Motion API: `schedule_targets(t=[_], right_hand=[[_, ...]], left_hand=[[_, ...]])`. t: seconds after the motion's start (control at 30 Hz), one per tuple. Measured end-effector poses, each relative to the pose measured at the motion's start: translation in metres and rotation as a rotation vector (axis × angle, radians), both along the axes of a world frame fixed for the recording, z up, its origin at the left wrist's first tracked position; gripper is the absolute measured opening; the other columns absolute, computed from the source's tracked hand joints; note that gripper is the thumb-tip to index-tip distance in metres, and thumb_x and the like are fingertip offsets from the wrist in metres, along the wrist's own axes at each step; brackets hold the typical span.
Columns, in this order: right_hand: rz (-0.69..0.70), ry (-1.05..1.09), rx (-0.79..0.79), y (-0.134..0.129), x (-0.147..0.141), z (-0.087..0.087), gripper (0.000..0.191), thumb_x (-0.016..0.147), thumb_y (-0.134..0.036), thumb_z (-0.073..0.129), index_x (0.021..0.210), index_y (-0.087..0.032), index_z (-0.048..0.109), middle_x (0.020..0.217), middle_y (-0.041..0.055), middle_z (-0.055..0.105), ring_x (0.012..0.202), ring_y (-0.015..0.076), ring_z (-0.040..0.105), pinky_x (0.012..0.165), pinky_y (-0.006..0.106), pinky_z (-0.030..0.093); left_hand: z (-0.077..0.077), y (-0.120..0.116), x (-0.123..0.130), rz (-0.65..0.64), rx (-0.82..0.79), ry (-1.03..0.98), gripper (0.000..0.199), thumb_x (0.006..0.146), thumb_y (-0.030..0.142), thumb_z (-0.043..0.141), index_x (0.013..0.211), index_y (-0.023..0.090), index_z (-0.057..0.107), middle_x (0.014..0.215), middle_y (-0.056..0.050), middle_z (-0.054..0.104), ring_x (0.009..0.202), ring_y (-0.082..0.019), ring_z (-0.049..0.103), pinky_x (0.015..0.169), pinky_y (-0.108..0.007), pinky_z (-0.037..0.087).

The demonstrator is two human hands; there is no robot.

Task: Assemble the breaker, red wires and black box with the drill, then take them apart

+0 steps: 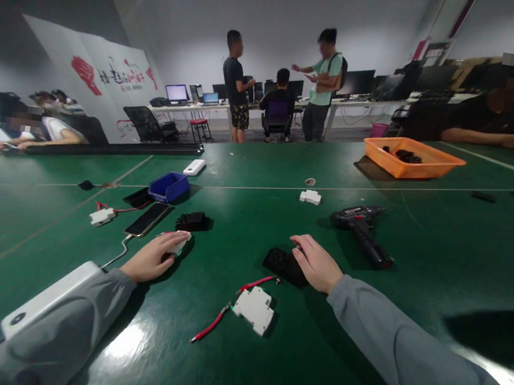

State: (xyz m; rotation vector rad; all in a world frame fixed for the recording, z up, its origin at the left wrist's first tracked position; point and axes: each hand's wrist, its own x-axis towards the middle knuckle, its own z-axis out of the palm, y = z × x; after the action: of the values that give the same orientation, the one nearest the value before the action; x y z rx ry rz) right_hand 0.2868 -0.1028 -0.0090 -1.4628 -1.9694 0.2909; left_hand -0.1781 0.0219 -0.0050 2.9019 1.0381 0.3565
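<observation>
My left hand [155, 256] lies over a small white piece [181, 244], its fingers together on top of it. Just beyond those fingers sits a black block [192, 221]. My right hand [316, 263] rests on a black part [282, 264], fingers reaching over its far side. Between the hands and closer to me lies a white module [254, 309] with two red wires [212, 325] at its left and top. A phone [148, 219] with a white cable is left of the black block, beside a blue bin [169, 187].
A power drill [363, 232] lies right of my right hand. Farther back are an orange basket [409, 160] and a white module [310, 197]. A white power bank [53, 299] is by my left sleeve; another wired module [102, 217] lies left. People are beyond the green table [254, 214].
</observation>
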Motion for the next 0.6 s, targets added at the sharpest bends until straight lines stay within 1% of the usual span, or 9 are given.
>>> schedule_targets(t=[0.07,0.17,0.23,0.27,0.37,0.43,0.5,0.6], right_hand=[[-0.002,0.004,-0.006,0.0,0.0,0.0,0.036,0.102,-0.038,0.034,0.125,-0.018,0.052,0.118,0.012,0.057,0.106,0.0237,0.058,0.095,0.041,0.048],[-0.003,0.014,-0.014,0.0,0.0,0.001,0.037,0.102,-0.038,0.034,0.126,-0.018,0.052,0.118,0.0118,0.058,0.105,0.0235,0.059,0.095,0.04,0.048],[-0.001,0.02,-0.018,0.0,0.001,0.001,0.037,0.102,-0.039,0.034,0.126,-0.019,0.053,0.118,0.0117,0.058,0.104,0.0235,0.06,0.094,0.04,0.048],[-0.002,0.021,-0.02,0.0,0.001,0.001,0.037,0.102,-0.039,0.034,0.126,-0.02,0.053,0.118,0.0116,0.058,0.104,0.0235,0.06,0.094,0.04,0.049],[0.0,0.018,-0.019,0.0,0.001,0.0,0.037,0.102,-0.039,0.034,0.126,-0.02,0.054,0.118,0.0119,0.059,0.105,0.024,0.06,0.094,0.041,0.049],[0.003,0.01,-0.016,0.001,0.001,0.0,0.037,0.101,-0.039,0.034,0.126,-0.019,0.054,0.118,0.0121,0.059,0.106,0.0244,0.059,0.094,0.042,0.048],[0.009,-0.003,-0.018,0.002,0.001,0.0,0.037,0.102,-0.038,0.034,0.126,-0.019,0.054,0.118,0.0122,0.059,0.107,0.0249,0.059,0.095,0.042,0.048],[0.021,-0.018,-0.019,0.002,0.0,0.0,0.038,0.101,-0.038,0.033,0.128,-0.018,0.054,0.121,0.0129,0.058,0.109,0.0262,0.058,0.096,0.044,0.048]], left_hand=[[0.002,0.007,0.001,-0.025,0.031,-0.006,0.064,0.082,0.02,0.044,0.145,0.024,0.04,0.144,-0.006,0.05,0.13,-0.024,0.047,0.111,-0.042,0.038],[0.002,0.019,0.004,-0.032,0.089,-0.018,0.049,0.087,0.023,0.041,0.134,0.022,0.052,0.128,-0.008,0.061,0.116,-0.025,0.055,0.101,-0.042,0.045],[-0.001,0.025,0.006,0.011,0.134,-0.027,0.041,0.09,0.026,0.04,0.127,0.021,0.057,0.121,-0.009,0.063,0.111,-0.025,0.057,0.098,-0.042,0.046],[-0.003,0.027,0.007,0.05,0.16,-0.037,0.04,0.091,0.028,0.04,0.126,0.021,0.058,0.121,-0.009,0.063,0.112,-0.026,0.056,0.099,-0.043,0.046],[-0.01,0.031,0.007,0.225,0.226,-0.105,0.045,0.094,0.037,0.041,0.136,0.023,0.05,0.135,-0.01,0.054,0.127,-0.028,0.048,0.108,-0.049,0.04],[-0.015,0.033,0.006,0.328,0.195,-0.158,0.054,0.095,0.043,0.04,0.145,0.023,0.04,0.148,-0.012,0.042,0.137,-0.029,0.04,0.113,-0.051,0.035],[-0.019,0.038,0.005,0.35,0.085,-0.165,0.061,0.096,0.049,0.037,0.151,0.022,0.03,0.155,-0.012,0.031,0.142,-0.029,0.034,0.115,-0.05,0.033],[-0.021,0.048,0.011,0.302,-0.077,-0.154,0.064,0.097,0.052,0.034,0.153,0.022,0.024,0.159,-0.011,0.025,0.143,-0.027,0.033,0.117,-0.048,0.032]])
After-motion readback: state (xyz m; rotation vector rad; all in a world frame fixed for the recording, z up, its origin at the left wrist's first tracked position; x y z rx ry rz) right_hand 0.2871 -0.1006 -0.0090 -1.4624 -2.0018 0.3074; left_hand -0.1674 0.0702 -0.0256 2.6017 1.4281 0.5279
